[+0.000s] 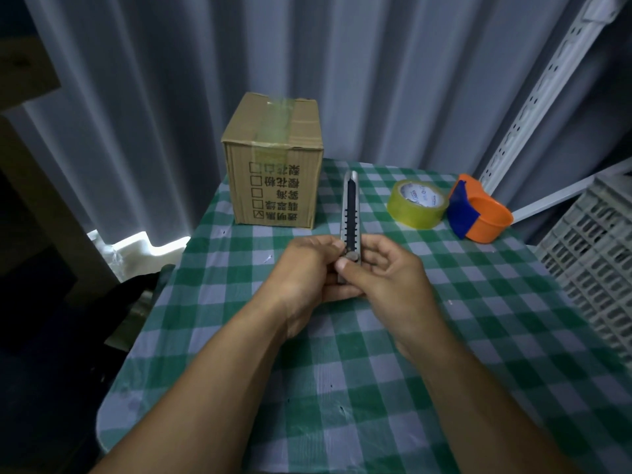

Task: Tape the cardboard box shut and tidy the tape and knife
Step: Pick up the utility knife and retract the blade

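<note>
Cardboard box [273, 165]: a brown corrugated cube, flaps sealed under a glossy strip of clear tape, is seen at the far left of the tabletop [376, 388], which is draped in green-and-white checked cloth.
Knife [351, 213]: a slim metal utility cutter with a dark notched slider is held upright above the cloth.
Left hand [307, 271]: fingers are curled closed around the knife's lower end.
Right hand [386, 278]: the thumb is pressed on the slider knob, fingers wrapped behind.
Tape roll [417, 204]: a clear ring is laid flat to the right.
Dispenser [478, 212]: rounded orange and blue plastic is set just beside the roll.
</note>
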